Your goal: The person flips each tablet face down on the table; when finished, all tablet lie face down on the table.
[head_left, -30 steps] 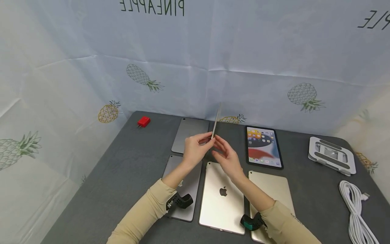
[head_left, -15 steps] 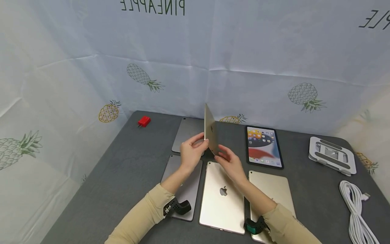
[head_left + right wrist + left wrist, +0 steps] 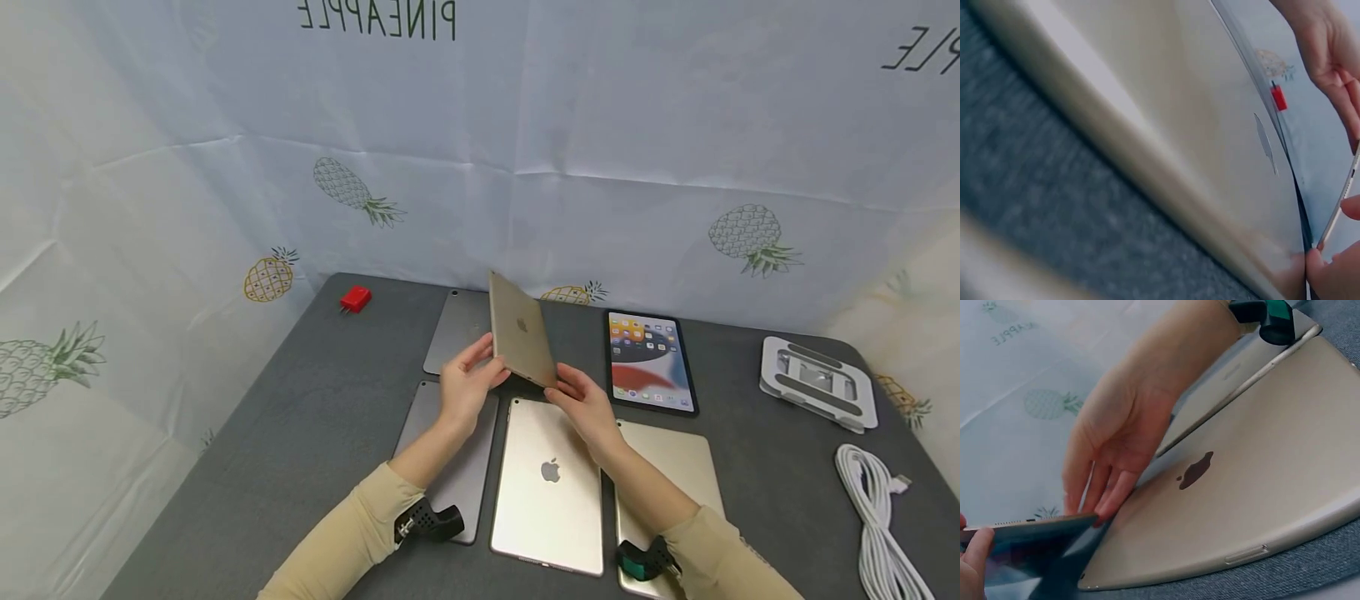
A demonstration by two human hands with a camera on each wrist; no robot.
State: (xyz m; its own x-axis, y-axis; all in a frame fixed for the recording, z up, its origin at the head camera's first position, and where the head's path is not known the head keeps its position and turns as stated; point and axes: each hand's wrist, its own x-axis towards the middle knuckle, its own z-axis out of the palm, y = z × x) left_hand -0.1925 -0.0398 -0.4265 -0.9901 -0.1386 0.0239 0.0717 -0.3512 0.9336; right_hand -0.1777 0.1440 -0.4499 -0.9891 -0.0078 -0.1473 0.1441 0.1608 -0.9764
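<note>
A gold tablet (image 3: 523,332) is held tilted above the far middle of the table, its back with the apple logo toward the head camera. My left hand (image 3: 467,385) pinches its left edge between thumb and fingers. At the lower right corner, my right hand (image 3: 587,410) grips it with the fingertips. The left wrist view shows the tablet's dark screen side (image 3: 1035,547), facing away from the head camera. Directly below the hands lies another gold tablet (image 3: 547,508), back up. A grey tablet (image 3: 442,492) lies under the left forearm, and a further gold tablet (image 3: 678,467) under the right.
Behind the left hand lies a grey tablet (image 3: 453,321), back up. A tablet with a lit screen (image 3: 651,360) lies right of the hands. Farther right are a folded stand (image 3: 817,382) and a coiled white cable (image 3: 873,517). A red charger plug (image 3: 356,298) sits far left.
The held tablet has turned from edge-on to showing its gold back, and tilts lower. My right hand has moved right and slightly nearer; my left hand has shifted slightly left.
</note>
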